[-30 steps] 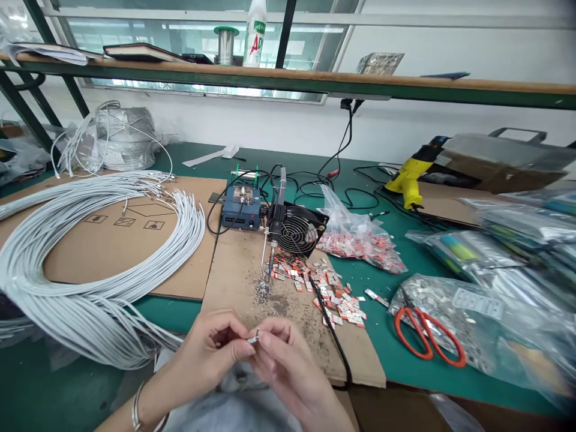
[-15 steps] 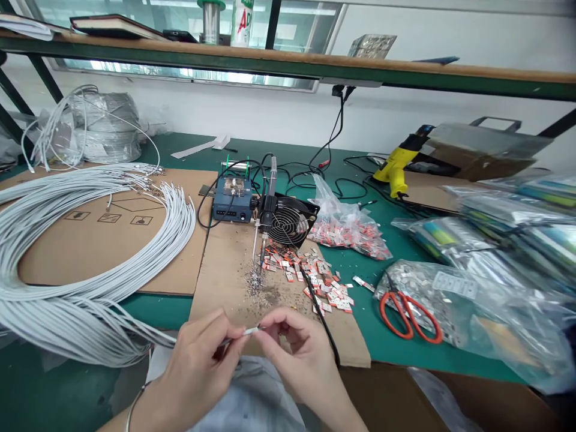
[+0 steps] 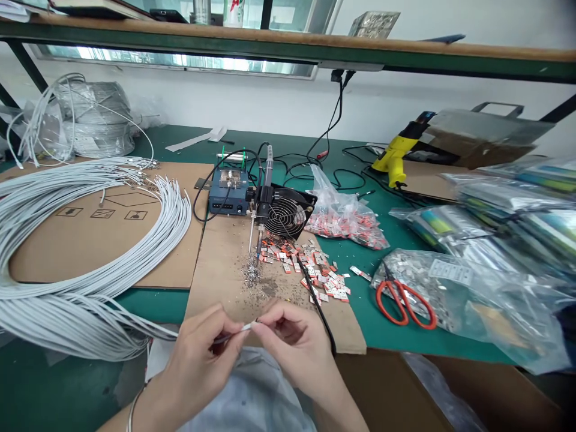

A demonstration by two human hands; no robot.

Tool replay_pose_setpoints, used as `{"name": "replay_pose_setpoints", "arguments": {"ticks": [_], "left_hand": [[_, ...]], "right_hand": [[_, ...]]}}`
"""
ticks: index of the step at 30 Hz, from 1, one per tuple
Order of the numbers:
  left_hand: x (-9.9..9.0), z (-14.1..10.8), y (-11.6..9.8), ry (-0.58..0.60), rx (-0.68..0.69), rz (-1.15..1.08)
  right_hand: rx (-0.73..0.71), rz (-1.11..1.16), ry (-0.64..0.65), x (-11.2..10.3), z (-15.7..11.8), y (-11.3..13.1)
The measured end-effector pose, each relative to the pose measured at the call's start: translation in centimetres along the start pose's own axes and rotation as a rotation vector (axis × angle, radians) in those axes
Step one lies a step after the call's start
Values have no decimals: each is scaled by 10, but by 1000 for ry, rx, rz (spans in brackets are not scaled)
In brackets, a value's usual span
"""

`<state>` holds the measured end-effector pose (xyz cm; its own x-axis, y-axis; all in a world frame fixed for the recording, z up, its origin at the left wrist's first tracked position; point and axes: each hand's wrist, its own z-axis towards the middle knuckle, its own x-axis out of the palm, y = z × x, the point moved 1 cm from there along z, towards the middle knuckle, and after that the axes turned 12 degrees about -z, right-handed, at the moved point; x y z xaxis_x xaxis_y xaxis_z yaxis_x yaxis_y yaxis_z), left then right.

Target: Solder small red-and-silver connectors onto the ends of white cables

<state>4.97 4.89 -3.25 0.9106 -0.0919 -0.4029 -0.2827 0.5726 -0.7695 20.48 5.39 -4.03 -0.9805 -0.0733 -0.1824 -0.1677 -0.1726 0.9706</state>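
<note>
Between thumb and fingers, my left hand (image 3: 204,351) pinches a white cable (image 3: 246,327) near its end. My right hand (image 3: 292,342) is closed at the cable's tip, its thumb and fingertip pressed together there. The fingers hide most of the tip. Both hands are above the front edge of a cardboard sheet (image 3: 211,288). A large coil of white cables (image 3: 148,264) lies to the left. Beyond my hands, many small red and white pieces (image 3: 333,282) are scattered on the cardboard, beside a soldering iron (image 3: 265,195) upright in its holder.
A blue soldering station (image 3: 228,198) and black fan (image 3: 288,213) stand behind the cardboard. Red-handled scissors (image 3: 405,303) lie on a clear plastic bag (image 3: 454,294) at the right. Farther back are a yellow heat gun (image 3: 396,159) and a bag of red and white pieces (image 3: 346,225).
The view has shifted, so the bench items appear slightly higher and farther left. My right thumb and fingertip have drawn together at the cable's end.
</note>
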Motion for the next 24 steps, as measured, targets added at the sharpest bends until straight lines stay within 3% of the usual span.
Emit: {"name": "replay_pose_setpoints", "arguments": {"ticks": [6,10,15,19,21,24], "left_hand": [[5,1,3,-84,-91,-109],[9,-1,9,-101,-197,-175],[7,0,17,-82,-319,-301],[-1,7,22,-55,-426,-553],[-6,8,24,58,-546,-708],[-19,1,21,323,-802,-976]], "right_hand": [[-190,168,-305,31,-5,-2],[-162,271,-418,44,-3,-10],[-7,378,-600,8,-2,-14],[46,153,-619,-22,-15,-23],[72,11,-625,-35,-24,-31],[66,-179,-662,-63,-32,-39]]}}
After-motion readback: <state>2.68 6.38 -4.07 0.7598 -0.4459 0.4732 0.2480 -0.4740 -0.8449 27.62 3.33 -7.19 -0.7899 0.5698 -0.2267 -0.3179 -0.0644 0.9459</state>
